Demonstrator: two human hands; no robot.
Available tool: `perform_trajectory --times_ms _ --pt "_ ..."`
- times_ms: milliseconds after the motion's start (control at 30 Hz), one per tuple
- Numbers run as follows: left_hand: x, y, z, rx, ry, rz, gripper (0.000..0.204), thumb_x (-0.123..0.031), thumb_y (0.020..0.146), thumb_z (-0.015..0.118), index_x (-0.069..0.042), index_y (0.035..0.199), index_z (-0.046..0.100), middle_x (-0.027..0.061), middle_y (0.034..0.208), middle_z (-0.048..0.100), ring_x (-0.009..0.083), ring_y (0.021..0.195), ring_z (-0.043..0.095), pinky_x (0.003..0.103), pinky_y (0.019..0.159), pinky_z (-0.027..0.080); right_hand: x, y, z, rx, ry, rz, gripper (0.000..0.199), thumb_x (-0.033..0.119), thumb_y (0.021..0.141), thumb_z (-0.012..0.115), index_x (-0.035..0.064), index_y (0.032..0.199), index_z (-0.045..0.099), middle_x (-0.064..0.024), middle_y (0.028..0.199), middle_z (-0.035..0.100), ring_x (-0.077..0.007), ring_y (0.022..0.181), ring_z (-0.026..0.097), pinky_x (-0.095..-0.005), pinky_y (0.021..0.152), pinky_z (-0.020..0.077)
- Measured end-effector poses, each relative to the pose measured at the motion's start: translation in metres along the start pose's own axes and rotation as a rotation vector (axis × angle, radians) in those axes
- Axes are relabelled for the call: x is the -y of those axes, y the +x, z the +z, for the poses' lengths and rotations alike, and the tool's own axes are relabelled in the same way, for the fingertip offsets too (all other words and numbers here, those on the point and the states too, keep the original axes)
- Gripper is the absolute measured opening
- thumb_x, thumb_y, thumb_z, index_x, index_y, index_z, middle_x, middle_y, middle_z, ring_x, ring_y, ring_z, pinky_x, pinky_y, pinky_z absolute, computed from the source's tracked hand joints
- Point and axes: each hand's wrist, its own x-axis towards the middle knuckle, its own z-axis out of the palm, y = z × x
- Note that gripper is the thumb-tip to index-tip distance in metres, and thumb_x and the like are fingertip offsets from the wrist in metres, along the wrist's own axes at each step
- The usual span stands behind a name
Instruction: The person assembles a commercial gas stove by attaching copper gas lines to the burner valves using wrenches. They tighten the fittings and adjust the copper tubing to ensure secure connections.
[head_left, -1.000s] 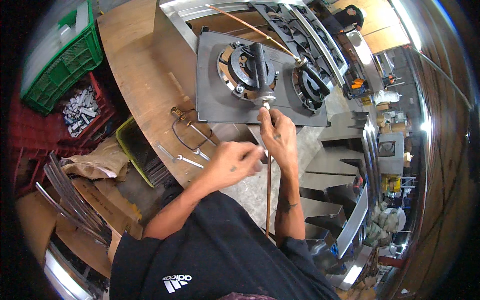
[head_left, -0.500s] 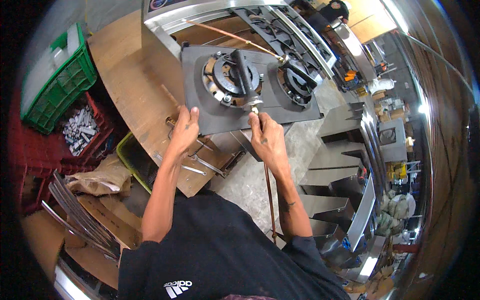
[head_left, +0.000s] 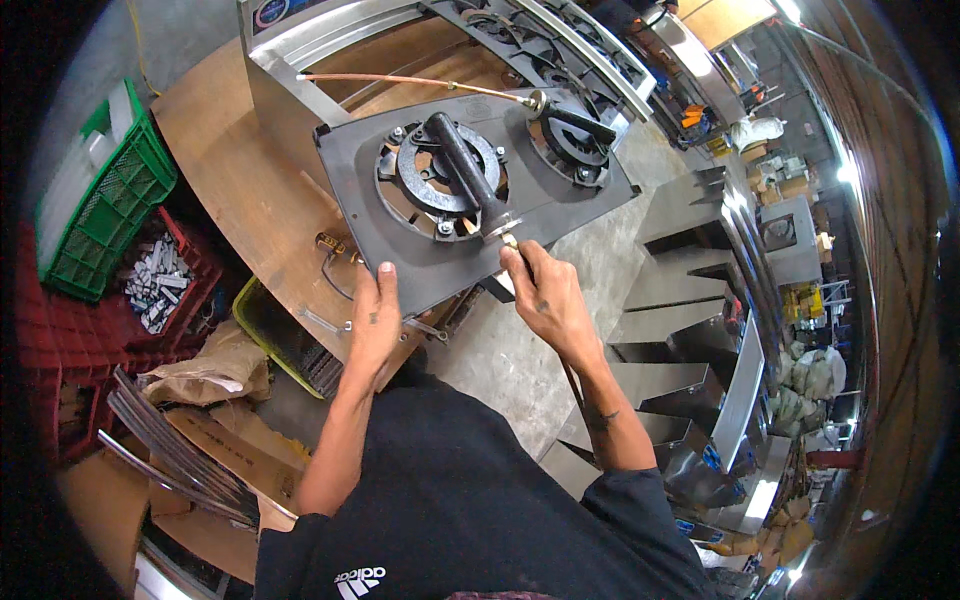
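Observation:
A dark grey metal burner plate (head_left: pixel 560 205) with two round cast-iron burners lies on a wooden bench (head_left: pixel 235 175). My left hand (head_left: pixel 375 320) grips the plate's near left edge. My right hand (head_left: pixel 535 290) pinches a brass fitting (head_left: pixel 510 238) at the end of the nearer burner's black pipe (head_left: pixel 460 170). A thin copper tube runs down from that hand past my forearm. Another copper tube (head_left: pixel 410 80) reaches the far burner (head_left: pixel 570 135) from the left.
A stainless stove frame (head_left: pixel 300 40) stands behind the plate. Green (head_left: pixel 95 215) and red (head_left: pixel 60 330) crates sit at left, one holding small metal parts. A yellow-green tray (head_left: pixel 270 340), brown paper and metal strips lie below the bench. Steel sheet parts (head_left: pixel 690 330) stand at right.
The view has shifted, so the plate sits lower and larger in the picture. My left hand went from the brass fitting to the plate's near left edge and stays there. My right hand stays at the fitting.

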Motion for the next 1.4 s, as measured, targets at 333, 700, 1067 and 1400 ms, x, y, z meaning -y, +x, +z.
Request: perform_trajectory --times_ms 333,700,1067,1400 --pt "-0.052 -0.066 0.023 0.145 0.470 0.523 0.014 -0.017 0.095 0.071 -0.004 0.101 0.072 0.0114 0.090 0.073 0.0320 0.085 0.068 0.043 0.084 0.051 -0.001 0.004 -0.006 0.056 0.019 0.060 0.034 0.027 0.108 0.061 -0.0034 0.095 0.069 -0.0113 0.060 0.050 -0.0118 0.056 0.047 -0.0363 0.052 0.0396" --pt "-0.020 -0.076 0.104 1.087 -0.530 -0.273 0.047 -0.019 0.109 0.057 0.006 0.144 0.040 0.0221 0.128 0.064 0.0310 0.113 0.071 0.042 0.094 0.063 0.007 0.006 -0.010 0.156 0.079 0.239 0.037 0.026 0.108 0.061 -0.0042 0.087 0.057 -0.0280 0.065 0.056 -0.0468 0.059 0.058 -0.0504 0.056 0.0429" --pt "-0.022 -0.079 0.118 1.081 -0.587 -0.298 0.027 -0.008 0.110 0.045 0.004 0.135 0.041 0.0187 0.117 0.065 0.0287 0.108 0.071 0.045 0.093 0.066 -0.001 0.008 0.008 -0.102 -0.554 -0.230 0.028 0.026 0.105 0.065 -0.0013 0.105 0.062 -0.0170 0.076 0.067 -0.0313 0.066 0.070 -0.0397 0.061 0.0547" --pt "-0.027 -0.080 0.116 1.049 -0.591 -0.270 0.019 -0.016 0.114 0.044 0.003 0.117 0.042 0.0173 0.107 0.068 0.0268 0.102 0.073 0.046 0.090 0.067 0.001 0.009 -0.008 -0.007 -0.223 -0.052 0.036 0.030 0.107 0.063 -0.0060 0.103 0.064 -0.0129 0.076 0.067 -0.0152 0.068 0.069 -0.0358 0.059 0.0529"
